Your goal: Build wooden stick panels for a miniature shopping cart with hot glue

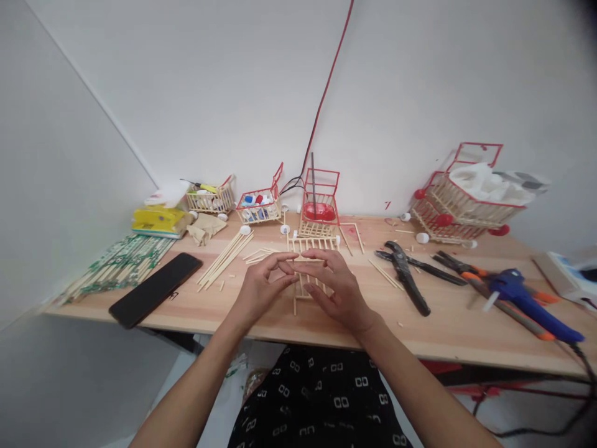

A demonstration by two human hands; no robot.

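A small ladder-like frame of thin wooden sticks (304,242) lies on the table in front of me, partly hidden under my hands. My left hand (267,281) is at its left side, with thumb and fingertips closed around a thin wooden stick (295,306) that runs along that edge. From the right, my right hand (336,287) reaches over the frame. Its fingers are apart, with fingertips close to the left hand's; whether they touch the sticks is unclear. Loose sticks (226,261) lie left of my hands.
Stick-built carts with red rims (321,202) stand along the wall, a larger one (471,202) at right. A phone (156,289) and wrapped sticks (121,264) lie left. Black-handled pliers (405,280), orange-handled pliers (459,264) and a blue glue gun (527,302) lie right.
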